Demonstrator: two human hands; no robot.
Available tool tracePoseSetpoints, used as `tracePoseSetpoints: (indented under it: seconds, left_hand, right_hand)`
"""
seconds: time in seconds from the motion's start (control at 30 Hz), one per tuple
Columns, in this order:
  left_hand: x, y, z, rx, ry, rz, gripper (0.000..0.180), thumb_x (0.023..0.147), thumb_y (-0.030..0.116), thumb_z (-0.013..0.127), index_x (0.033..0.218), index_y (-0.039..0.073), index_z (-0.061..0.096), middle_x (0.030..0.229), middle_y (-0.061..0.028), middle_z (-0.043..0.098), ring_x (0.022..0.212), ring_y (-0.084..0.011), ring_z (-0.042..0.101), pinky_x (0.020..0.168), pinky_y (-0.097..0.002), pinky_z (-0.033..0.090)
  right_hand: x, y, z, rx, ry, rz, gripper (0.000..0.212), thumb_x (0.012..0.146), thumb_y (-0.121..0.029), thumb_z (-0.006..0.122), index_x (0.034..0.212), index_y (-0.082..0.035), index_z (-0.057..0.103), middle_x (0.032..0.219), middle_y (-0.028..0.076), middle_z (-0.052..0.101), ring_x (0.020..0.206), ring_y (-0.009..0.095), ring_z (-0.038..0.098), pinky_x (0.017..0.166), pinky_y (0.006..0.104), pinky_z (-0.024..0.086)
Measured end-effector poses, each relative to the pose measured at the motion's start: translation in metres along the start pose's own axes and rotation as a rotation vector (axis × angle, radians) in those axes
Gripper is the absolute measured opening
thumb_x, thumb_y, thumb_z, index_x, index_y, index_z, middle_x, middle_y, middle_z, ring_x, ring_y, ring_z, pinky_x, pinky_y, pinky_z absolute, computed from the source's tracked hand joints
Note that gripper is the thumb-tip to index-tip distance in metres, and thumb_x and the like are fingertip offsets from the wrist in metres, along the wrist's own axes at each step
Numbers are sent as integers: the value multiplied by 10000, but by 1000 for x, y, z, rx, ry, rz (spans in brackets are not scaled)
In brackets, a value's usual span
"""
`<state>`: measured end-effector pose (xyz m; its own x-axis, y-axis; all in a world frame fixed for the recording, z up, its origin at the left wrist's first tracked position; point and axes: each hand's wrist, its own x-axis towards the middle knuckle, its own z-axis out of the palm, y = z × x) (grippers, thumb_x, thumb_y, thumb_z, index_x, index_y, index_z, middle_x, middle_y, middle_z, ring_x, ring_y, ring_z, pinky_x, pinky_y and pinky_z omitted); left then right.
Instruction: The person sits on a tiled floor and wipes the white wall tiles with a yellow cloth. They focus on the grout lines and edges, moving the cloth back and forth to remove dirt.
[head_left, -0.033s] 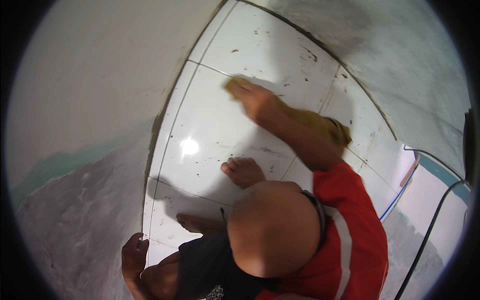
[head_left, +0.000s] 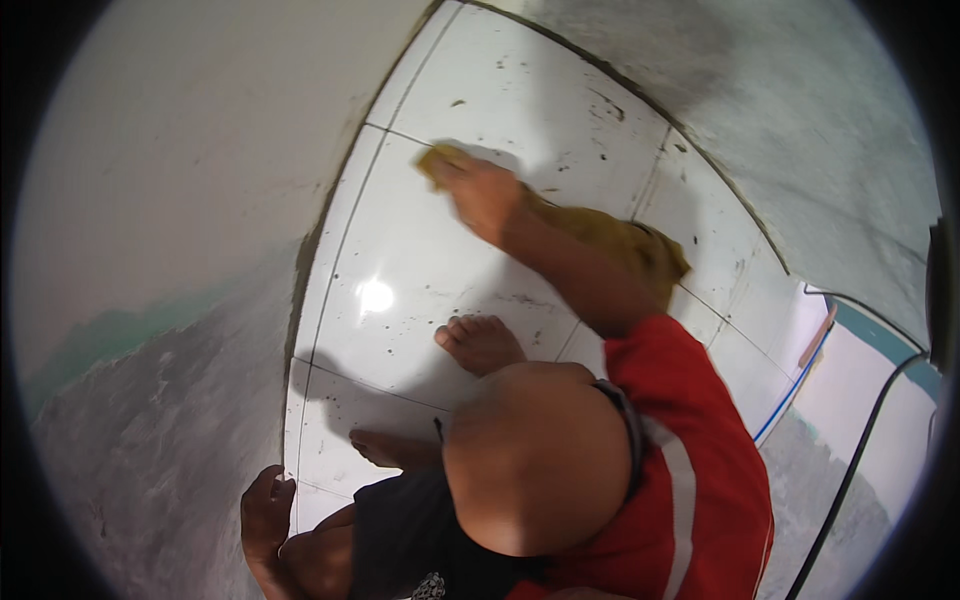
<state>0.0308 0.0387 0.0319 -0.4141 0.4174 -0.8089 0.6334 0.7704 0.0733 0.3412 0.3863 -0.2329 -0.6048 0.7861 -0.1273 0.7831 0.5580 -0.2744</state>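
My right hand (head_left: 482,200) is closed on one end of a mustard-brown cloth (head_left: 620,240), pressing it to the white tiled floor (head_left: 410,235) near a tile joint. The rest of the cloth trails to the right beneath my forearm, bunched on the tiles. My left hand (head_left: 265,508) hangs past my knee, close beside the left wall. Its fingers are curled together, and a small pale spot shows between them; whether that is something held or the floor behind, I cannot tell.
Dark specks and smears of dirt (head_left: 608,104) lie on the tiles. Rough plastered walls, left (head_left: 170,400) and far right (head_left: 800,110), border the floor. My bare feet (head_left: 482,343) stand near the middle. A black cable (head_left: 858,450) and a blue one (head_left: 790,395) run at the right.
My right hand has slid a little to the left with the end of the cloth, and the cloth's trailing part has shifted left too. My left hand has hardly moved.
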Motion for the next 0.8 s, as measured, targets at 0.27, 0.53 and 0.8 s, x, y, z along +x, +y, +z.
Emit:
tracePoseSetpoints:
  seconds: [0.27,0.53,0.8]
  left_hand:
    - [-2,-17,5,13,1,-56,312,911,194,643,1160,5,658,823,-184,684,728,-284,650,701,-398,508]
    - [12,3,2,40,-32,-20,329,911,209,649,1163,-2,654,822,-177,683,732,-281,645,712,-398,510]
    - [12,8,-1,36,-57,-65,349,908,215,645,1180,-4,654,833,-166,678,758,-263,638,717,-393,503]
  right_hand:
    - [-116,71,-38,267,60,70,386,937,-117,499,1305,-151,612,1051,102,664,883,288,652,801,435,538]
    - [-135,117,-35,-157,219,101,406,866,-151,614,1271,-162,634,1243,107,571,1143,339,548,907,498,467]
    - [-73,161,-32,-255,222,269,419,1025,-303,471,1421,-172,515,1519,224,411,1384,449,407,1083,659,356]
